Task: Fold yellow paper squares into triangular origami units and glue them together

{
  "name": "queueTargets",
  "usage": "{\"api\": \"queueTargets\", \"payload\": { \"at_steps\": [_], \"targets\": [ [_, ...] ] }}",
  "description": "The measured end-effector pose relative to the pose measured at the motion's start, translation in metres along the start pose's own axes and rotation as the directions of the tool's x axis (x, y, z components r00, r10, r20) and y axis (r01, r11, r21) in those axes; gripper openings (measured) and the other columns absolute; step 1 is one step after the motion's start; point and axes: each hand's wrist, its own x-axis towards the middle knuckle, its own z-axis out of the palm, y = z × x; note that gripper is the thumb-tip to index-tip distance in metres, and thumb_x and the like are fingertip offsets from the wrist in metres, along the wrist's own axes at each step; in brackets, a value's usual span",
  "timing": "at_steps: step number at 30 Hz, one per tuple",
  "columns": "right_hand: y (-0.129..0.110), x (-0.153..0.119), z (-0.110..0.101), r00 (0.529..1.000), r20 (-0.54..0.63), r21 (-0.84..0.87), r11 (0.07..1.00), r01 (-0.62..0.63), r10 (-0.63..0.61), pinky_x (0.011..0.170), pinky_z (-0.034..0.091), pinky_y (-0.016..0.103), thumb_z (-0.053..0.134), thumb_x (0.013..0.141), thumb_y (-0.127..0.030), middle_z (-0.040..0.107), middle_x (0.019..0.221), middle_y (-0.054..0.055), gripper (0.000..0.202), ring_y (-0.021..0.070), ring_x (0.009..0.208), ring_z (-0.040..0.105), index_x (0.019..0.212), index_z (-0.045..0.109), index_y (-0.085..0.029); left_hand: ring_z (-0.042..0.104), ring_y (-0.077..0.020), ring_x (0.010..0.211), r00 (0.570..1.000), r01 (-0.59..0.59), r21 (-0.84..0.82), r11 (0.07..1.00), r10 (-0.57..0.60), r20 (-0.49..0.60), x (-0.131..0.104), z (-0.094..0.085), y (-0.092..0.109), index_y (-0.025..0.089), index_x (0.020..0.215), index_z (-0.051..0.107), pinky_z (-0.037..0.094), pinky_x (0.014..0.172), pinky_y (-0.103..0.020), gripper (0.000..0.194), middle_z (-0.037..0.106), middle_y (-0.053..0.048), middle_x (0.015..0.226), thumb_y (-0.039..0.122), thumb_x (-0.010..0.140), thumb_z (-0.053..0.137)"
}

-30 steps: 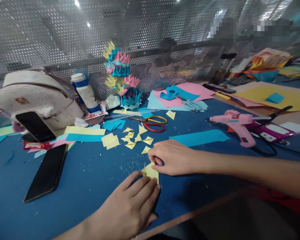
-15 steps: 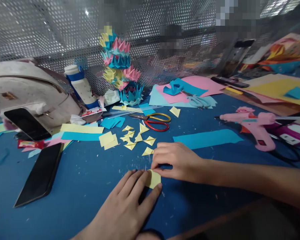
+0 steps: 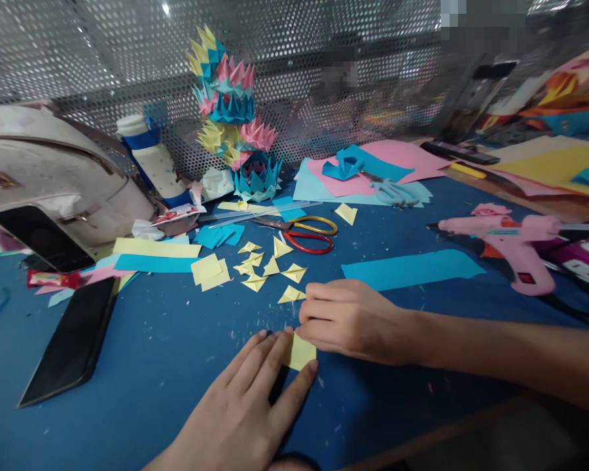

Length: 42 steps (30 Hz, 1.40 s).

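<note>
A small yellow paper piece (image 3: 302,353) lies on the blue table in front of me. My left hand (image 3: 245,399) is open, its stretched fingers resting on the paper's left part and its thumb at the right edge. With curled, closed fingers, my right hand (image 3: 348,320) pinches the paper's upper edge; its fingertips are partly hidden. Just beyond are several folded yellow paper triangles (image 3: 254,282) and some yellow paper squares (image 3: 211,271). Scissors (image 3: 309,234) with one yellow and one red handle lie behind them.
A blue paper strip (image 3: 412,269) and a pink glue gun (image 3: 515,235) lie to the right. Two phones, one a black phone (image 3: 73,347), are at left near a white backpack (image 3: 53,170). A folded-paper tower (image 3: 233,104) stands by a perforated metal panel (image 3: 294,85).
The view has shifted slightly. My right hand's fingers have closed more tightly at the paper's top edge, and the gap beneath them is gone. My left hand stays on the paper.
</note>
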Motion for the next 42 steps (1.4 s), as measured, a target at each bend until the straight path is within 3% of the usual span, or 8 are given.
{"api": "queueTargets", "payload": {
  "at_steps": [4,9,12,14,17,22,35,42],
  "targets": [
    [0.004,0.005,-0.003,0.994,0.044,-0.06,0.993,0.105,-0.103,0.062,0.028,0.032,0.044,0.1,-0.01,0.061,0.082,0.004,0.031,0.0182,0.078,0.042,0.076,0.063,-0.015,0.047,-0.0306,0.133,1.0,-0.01,-0.007,1.0,0.01,0.005,0.0,-0.001,-0.001,0.017,0.149,0.044,0.045,0.105,-0.041,0.082,0.054,-0.018,0.142,0.075,0.094,0.026],
    [0.014,0.009,-0.021,0.984,0.14,0.126,0.987,0.096,-0.114,0.067,0.031,0.032,0.051,0.101,-0.026,0.062,0.081,0.003,0.028,0.0178,0.079,0.044,0.08,0.068,-0.017,0.048,-0.0306,0.133,0.999,-0.034,-0.015,0.999,0.034,0.027,0.003,-0.004,-0.003,0.016,0.149,0.044,0.044,0.107,-0.042,0.082,0.055,-0.017,0.141,0.075,0.094,0.026],
    [0.02,0.008,-0.028,0.976,0.187,0.213,0.975,0.07,-0.111,0.068,0.031,0.032,0.053,0.099,-0.025,0.063,0.077,0.002,0.024,0.0171,0.077,0.045,0.083,0.07,-0.018,0.048,-0.0308,0.134,0.999,-0.032,-0.034,0.999,0.033,0.031,0.004,-0.006,-0.004,0.016,0.148,0.045,0.044,0.107,-0.043,0.081,0.055,-0.017,0.141,0.075,0.095,0.026],
    [0.021,0.008,-0.026,0.981,0.178,0.261,0.965,0.023,-0.071,0.069,0.032,0.031,0.053,0.099,-0.024,0.063,0.078,0.002,0.026,0.0162,0.076,0.047,0.08,0.069,-0.018,0.048,-0.0314,0.134,0.999,-0.027,-0.044,0.999,0.028,0.023,0.004,-0.007,-0.004,0.016,0.147,0.046,0.044,0.106,-0.044,0.079,0.055,-0.018,0.141,0.073,0.096,0.028],
    [0.017,0.008,-0.016,0.987,0.139,0.334,0.934,-0.127,0.085,0.071,0.036,0.028,0.05,0.101,-0.025,0.063,0.081,0.003,0.028,0.0152,0.079,0.051,0.081,0.067,-0.016,0.051,-0.0322,0.13,1.0,-0.014,-0.073,0.997,0.015,0.016,0.004,-0.008,-0.004,0.018,0.147,0.046,0.044,0.105,-0.048,0.073,0.055,-0.018,0.141,0.07,0.097,0.033],
    [0.005,0.011,-0.005,0.938,0.217,0.357,0.873,-0.333,0.269,0.067,0.034,0.026,0.058,0.097,-0.03,0.061,0.083,0.002,0.018,0.0145,0.079,0.052,0.085,0.061,-0.016,0.053,-0.0312,0.125,1.0,-0.018,-0.059,0.998,0.018,0.0,0.004,-0.009,-0.003,0.015,0.142,0.052,0.04,0.109,-0.05,0.068,0.059,-0.016,0.136,0.066,0.098,0.037],
    [-0.008,0.012,-0.006,0.879,0.264,0.38,0.795,-0.473,0.397,0.065,0.032,0.026,0.066,0.086,-0.022,0.059,0.079,-0.002,0.01,0.0133,0.078,0.052,0.08,0.06,-0.018,0.058,-0.0289,0.119,0.999,-0.038,-0.043,0.998,0.037,-0.021,0.005,-0.009,-0.004,0.014,0.138,0.056,0.043,0.107,-0.048,0.066,0.065,-0.012,0.129,0.064,0.099,0.037],
    [-0.013,0.01,-0.002,0.897,0.209,0.341,0.831,-0.44,0.389,0.064,0.033,0.026,0.063,0.086,-0.019,0.064,0.082,-0.002,0.005,0.0127,0.077,0.056,0.082,0.06,-0.018,0.057,-0.0306,0.121,1.0,-0.002,-0.061,0.998,0.002,-0.002,0.004,-0.007,-0.004,0.016,0.139,0.054,0.04,0.108,-0.053,0.062,0.061,-0.015,0.135,0.062,0.1,0.039]
  ]
}}
